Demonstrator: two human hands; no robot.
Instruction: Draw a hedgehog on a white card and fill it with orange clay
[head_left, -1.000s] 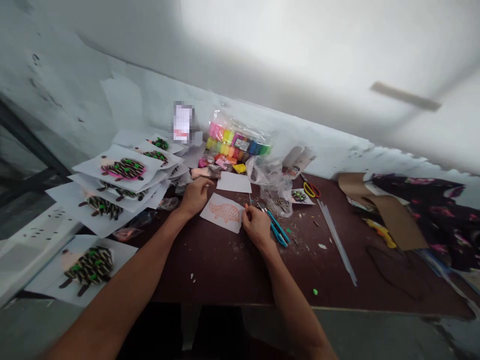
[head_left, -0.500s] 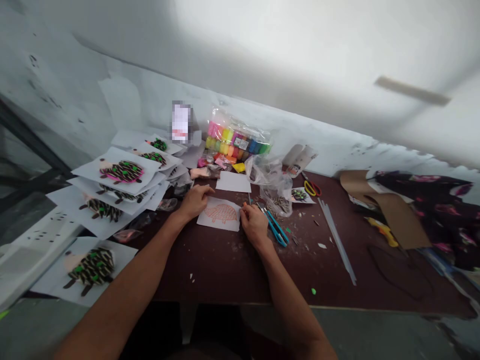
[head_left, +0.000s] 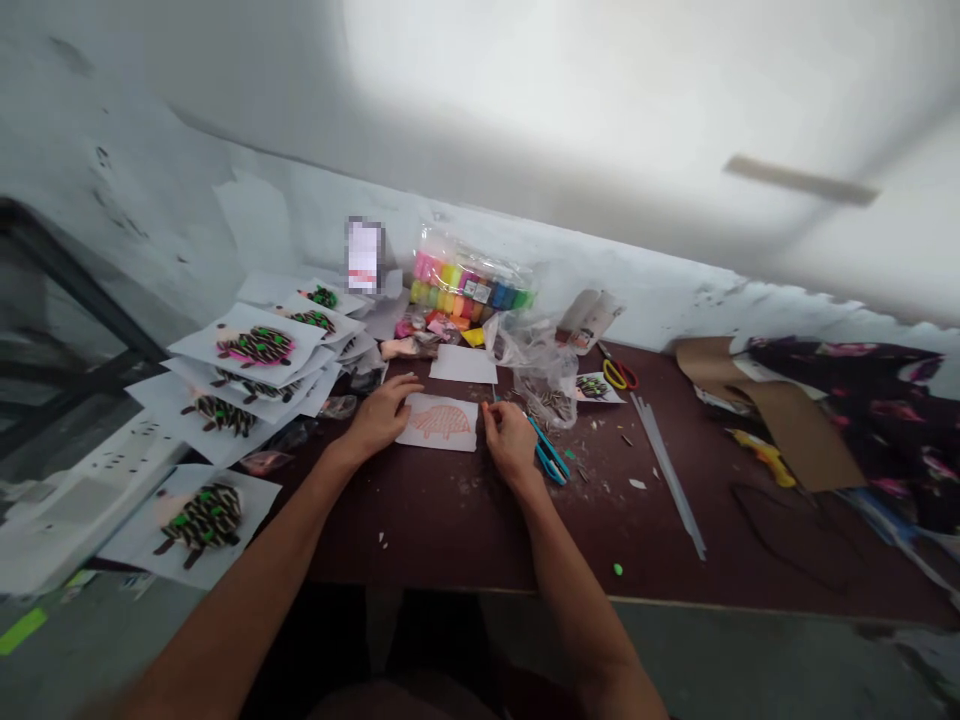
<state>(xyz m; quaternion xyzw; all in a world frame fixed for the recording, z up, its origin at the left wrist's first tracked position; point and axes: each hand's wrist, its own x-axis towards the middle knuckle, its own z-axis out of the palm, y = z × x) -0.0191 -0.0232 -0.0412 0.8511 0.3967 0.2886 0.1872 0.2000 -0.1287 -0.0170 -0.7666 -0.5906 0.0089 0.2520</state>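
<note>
A small white sheet (head_left: 438, 442) with an orange line drawing of a hedgehog lies flat on the dark red table, between my hands. At its left edge is my left hand (head_left: 381, 415), fingers stretched out and slightly apart, nothing held. My right hand (head_left: 511, 440) is closed just beyond the sheet's right edge. A small orange thing (head_left: 486, 405) shows at its fingertips; its kind cannot be made out. Beside that hand lies a turquoise-handled tool (head_left: 551, 455), partly hidden by it. Behind the drawing is a blank white card (head_left: 463, 366).
Paper sheets with striped hedgehog figures (head_left: 259, 345) are piled at left. Toward the wall stand a phone (head_left: 364, 255) and a pack of coloured clay (head_left: 472, 285). Right of centre are a plastic bag (head_left: 536, 360), scissors (head_left: 616, 374), glue sticks (head_left: 667, 475) and a yellow glue gun (head_left: 765, 457).
My left hand's fingers have spread a little more at the sheet's left edge. My right hand stays closed at the right side. The whole view has shifted slightly.
</note>
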